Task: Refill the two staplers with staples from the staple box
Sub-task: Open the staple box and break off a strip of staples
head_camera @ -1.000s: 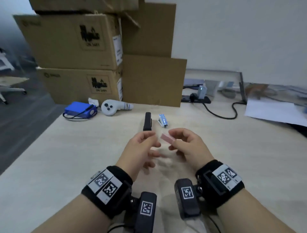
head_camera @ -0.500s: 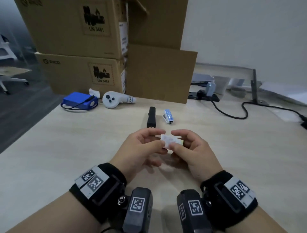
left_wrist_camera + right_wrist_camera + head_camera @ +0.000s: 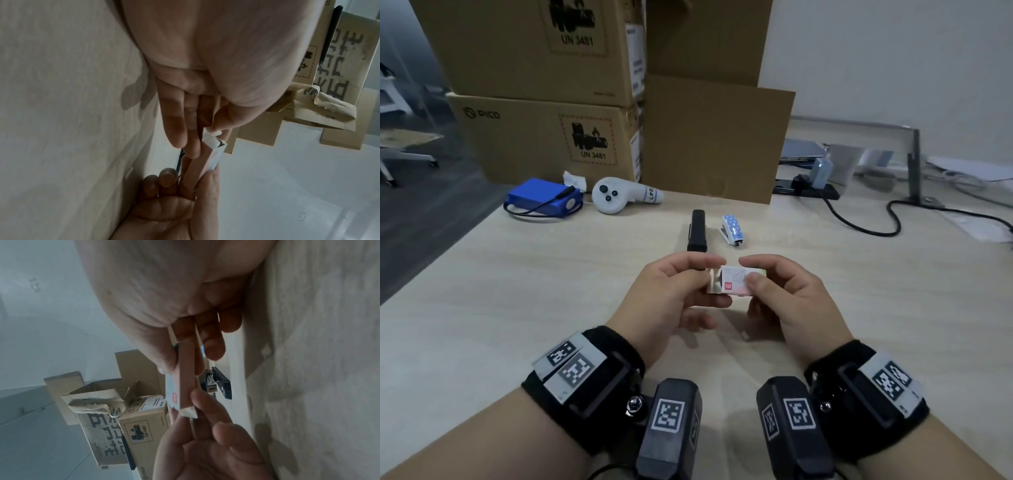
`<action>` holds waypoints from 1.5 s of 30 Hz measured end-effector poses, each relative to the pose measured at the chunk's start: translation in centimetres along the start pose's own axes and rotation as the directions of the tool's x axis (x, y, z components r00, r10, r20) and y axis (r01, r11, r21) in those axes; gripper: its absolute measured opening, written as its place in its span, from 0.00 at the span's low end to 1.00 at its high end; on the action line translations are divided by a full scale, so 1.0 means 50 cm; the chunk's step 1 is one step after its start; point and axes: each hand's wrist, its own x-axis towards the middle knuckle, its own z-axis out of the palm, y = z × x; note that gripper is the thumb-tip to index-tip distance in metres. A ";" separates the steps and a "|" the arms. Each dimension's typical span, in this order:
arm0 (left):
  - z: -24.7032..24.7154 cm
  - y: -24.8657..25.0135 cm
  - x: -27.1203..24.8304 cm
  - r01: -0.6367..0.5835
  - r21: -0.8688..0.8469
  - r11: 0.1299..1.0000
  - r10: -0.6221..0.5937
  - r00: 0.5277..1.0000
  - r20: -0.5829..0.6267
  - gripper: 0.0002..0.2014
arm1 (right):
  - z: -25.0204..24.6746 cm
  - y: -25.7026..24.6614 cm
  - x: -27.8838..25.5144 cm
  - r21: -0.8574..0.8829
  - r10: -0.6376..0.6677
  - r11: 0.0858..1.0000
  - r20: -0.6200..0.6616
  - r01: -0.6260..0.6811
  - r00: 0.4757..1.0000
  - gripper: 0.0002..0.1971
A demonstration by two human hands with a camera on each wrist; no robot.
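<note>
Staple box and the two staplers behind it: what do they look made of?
The small white staple box with a red logo, pinched by the left hand and right hand, looks like thin printed card: its end flap folds open. The black stapler looks like matte plastic, though metal cannot be ruled out. The small blue dotted stapler seems glossy plastic over a metal base.

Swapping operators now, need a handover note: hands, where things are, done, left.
Left hand pinches the flap end of the staple box; right hand grips its other end. The box is held above the table, flap end opened.
Black stapler and blue patterned stapler lie side by side on the table beyond the hands, untouched.
Done: box picked up, flap opened.
Left: take staples out, open and load each stapler, close them.
</note>
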 end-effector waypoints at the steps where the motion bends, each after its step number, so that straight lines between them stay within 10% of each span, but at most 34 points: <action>1: 0.001 0.000 0.000 0.000 0.001 1.000 0.000 1.000 -0.003 0.08 | 0.000 0.001 0.000 0.000 -0.001 1.000 0.005 0.001 1.000 0.09; 33: -0.006 -0.012 0.002 -0.061 0.023 0.998 0.059 0.994 0.093 0.17 | 0.001 0.003 0.010 0.092 0.069 0.994 -0.040 -0.065 0.997 0.10; 45: -0.010 -0.022 0.009 -0.119 0.315 0.941 0.135 0.990 -0.027 0.09 | -0.001 -0.001 0.010 0.106 0.027 0.994 -0.111 -0.015 0.993 0.06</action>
